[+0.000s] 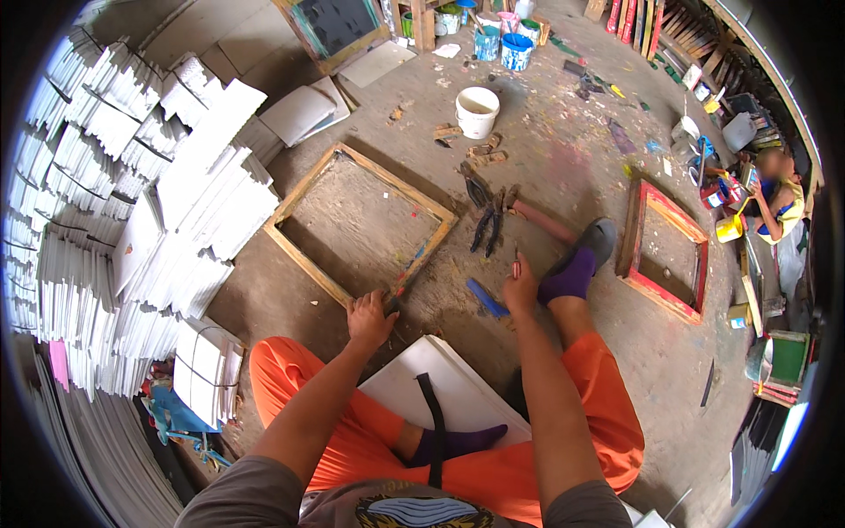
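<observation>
My left hand [371, 319] grips the near corner of a wooden frame [305, 262] lying on the concrete floor; the frame has no panel, and paint specks mark its right side. My right hand [521, 286] is closed around something small, with a reddish end poking up from the fingers; its kind is unclear. Beyond that hand lie black-handled pliers [485, 231], a second dark hand tool [475, 188] and a hammer [542, 222] with a reddish-brown handle. Left of the right hand is a flat blue piece [487, 298].
Tall stacks of white sheets [198, 207] line the left. A white bucket [477, 113] stands ahead, paint pails [517, 53] behind it. A red-painted frame [667, 251] lies right, beyond my foot. White boards [458, 378] sit between my legs. Far right, a person [779, 202] handles cans.
</observation>
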Action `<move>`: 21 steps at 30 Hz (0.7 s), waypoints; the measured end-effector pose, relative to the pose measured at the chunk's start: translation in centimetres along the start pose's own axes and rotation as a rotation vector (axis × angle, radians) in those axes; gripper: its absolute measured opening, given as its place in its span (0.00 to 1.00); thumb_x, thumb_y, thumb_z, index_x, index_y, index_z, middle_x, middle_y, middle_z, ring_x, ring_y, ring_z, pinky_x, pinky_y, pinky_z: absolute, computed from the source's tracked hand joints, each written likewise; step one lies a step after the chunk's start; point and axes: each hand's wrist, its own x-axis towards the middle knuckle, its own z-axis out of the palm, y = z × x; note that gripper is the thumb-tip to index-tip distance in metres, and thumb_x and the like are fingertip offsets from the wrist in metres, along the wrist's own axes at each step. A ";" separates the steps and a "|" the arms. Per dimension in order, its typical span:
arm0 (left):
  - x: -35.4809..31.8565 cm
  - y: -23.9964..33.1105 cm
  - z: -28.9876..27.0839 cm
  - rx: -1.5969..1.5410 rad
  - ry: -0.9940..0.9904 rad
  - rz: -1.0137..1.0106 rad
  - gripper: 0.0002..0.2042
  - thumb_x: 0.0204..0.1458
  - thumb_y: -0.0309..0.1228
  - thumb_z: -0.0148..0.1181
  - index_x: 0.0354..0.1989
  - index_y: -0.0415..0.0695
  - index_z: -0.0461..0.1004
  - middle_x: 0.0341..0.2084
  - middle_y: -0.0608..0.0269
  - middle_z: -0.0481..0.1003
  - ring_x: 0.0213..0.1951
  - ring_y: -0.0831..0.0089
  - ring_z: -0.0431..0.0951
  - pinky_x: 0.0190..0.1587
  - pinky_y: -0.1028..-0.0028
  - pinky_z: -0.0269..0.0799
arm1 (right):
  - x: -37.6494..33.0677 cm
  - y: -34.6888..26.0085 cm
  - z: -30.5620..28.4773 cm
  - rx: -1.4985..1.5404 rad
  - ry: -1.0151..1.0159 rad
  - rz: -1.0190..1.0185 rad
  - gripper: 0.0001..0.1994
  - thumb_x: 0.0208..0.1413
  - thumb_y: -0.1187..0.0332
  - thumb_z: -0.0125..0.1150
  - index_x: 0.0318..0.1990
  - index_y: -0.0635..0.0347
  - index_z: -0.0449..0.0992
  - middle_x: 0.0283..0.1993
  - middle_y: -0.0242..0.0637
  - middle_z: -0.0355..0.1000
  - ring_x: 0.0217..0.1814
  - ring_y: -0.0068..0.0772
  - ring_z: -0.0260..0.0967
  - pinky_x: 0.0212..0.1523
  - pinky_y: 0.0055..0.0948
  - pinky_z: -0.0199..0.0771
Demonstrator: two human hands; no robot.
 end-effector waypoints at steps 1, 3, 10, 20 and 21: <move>0.4 0.2 -0.2 0.018 -0.003 0.003 0.30 0.48 0.47 0.71 0.57 0.48 0.70 0.49 0.59 0.77 0.57 0.59 0.74 0.69 0.51 0.53 | 0.8 0.8 -0.1 0.000 -0.022 -0.034 0.26 0.53 0.77 0.57 0.62 0.57 0.73 0.49 0.62 0.76 0.50 0.60 0.75 0.51 0.47 0.74; 1.0 1.0 -0.4 0.049 -0.015 0.009 0.29 0.48 0.46 0.72 0.56 0.47 0.70 0.48 0.59 0.77 0.57 0.59 0.74 0.68 0.53 0.55 | 2.3 2.0 0.0 -0.070 -0.024 -0.071 0.26 0.53 0.77 0.59 0.63 0.57 0.74 0.50 0.62 0.75 0.50 0.63 0.74 0.52 0.49 0.73; 3.3 1.5 1.5 0.083 -0.025 0.063 0.23 0.49 0.43 0.71 0.49 0.47 0.71 0.44 0.57 0.78 0.52 0.56 0.77 0.54 0.54 0.68 | 1.8 0.0 -0.5 -0.384 -0.034 -0.156 0.22 0.52 0.73 0.63 0.58 0.56 0.77 0.50 0.54 0.70 0.54 0.59 0.69 0.54 0.49 0.72; 3.1 0.7 -0.4 0.072 -0.068 0.107 0.18 0.51 0.40 0.68 0.43 0.46 0.69 0.39 0.54 0.78 0.43 0.50 0.81 0.46 0.51 0.72 | 3.7 -2.4 1.0 -0.587 -0.212 -0.062 0.22 0.56 0.66 0.64 0.59 0.56 0.76 0.58 0.49 0.69 0.63 0.53 0.65 0.60 0.48 0.69; 2.9 0.2 -0.4 0.075 -0.082 0.122 0.18 0.51 0.40 0.68 0.43 0.46 0.69 0.38 0.54 0.79 0.42 0.50 0.81 0.45 0.51 0.72 | 4.2 -3.0 1.2 -0.559 -0.190 -0.086 0.21 0.57 0.65 0.64 0.59 0.56 0.76 0.59 0.49 0.68 0.63 0.53 0.65 0.60 0.48 0.69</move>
